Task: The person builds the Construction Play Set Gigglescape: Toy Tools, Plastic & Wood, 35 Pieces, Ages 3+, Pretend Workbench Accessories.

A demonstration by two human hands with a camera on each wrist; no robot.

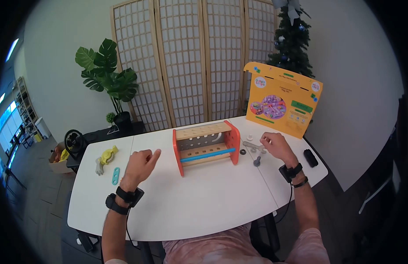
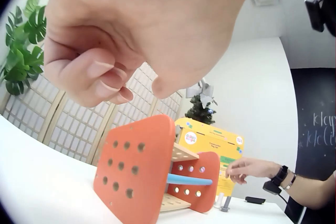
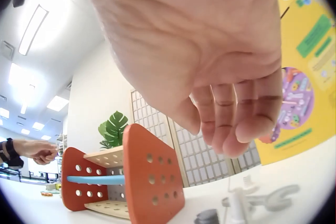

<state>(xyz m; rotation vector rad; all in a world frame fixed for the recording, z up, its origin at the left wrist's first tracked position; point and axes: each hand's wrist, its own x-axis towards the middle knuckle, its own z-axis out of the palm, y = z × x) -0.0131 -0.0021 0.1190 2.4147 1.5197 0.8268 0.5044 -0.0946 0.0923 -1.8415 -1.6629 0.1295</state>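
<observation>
A toy workbench with red end panels (image 1: 233, 143) (image 2: 134, 171) (image 3: 152, 176), wooden shelves and a blue bar (image 1: 207, 155) stands upright on the white table. Left of it my left hand (image 1: 141, 166) (image 2: 136, 29) hovers empty, fingers loosely curled and thumb sticking out. My right hand (image 1: 276, 145) (image 3: 210, 50), also empty with fingers loosely bent, is raised at the workbench's right, over small grey parts. Among these are a grey wrench (image 1: 252, 144) (image 3: 273, 199), a grey bolt (image 1: 256, 161) and a dark ring (image 1: 242, 152).
A yellow box (image 1: 278, 99) stands at the back right, with a black case (image 1: 310, 158) near the right edge. On the left lie a teal strip (image 1: 115, 175), a yellow item (image 1: 108, 155) and a grey one (image 1: 99, 167). A small black fan (image 1: 74, 141) is beyond the table's left corner.
</observation>
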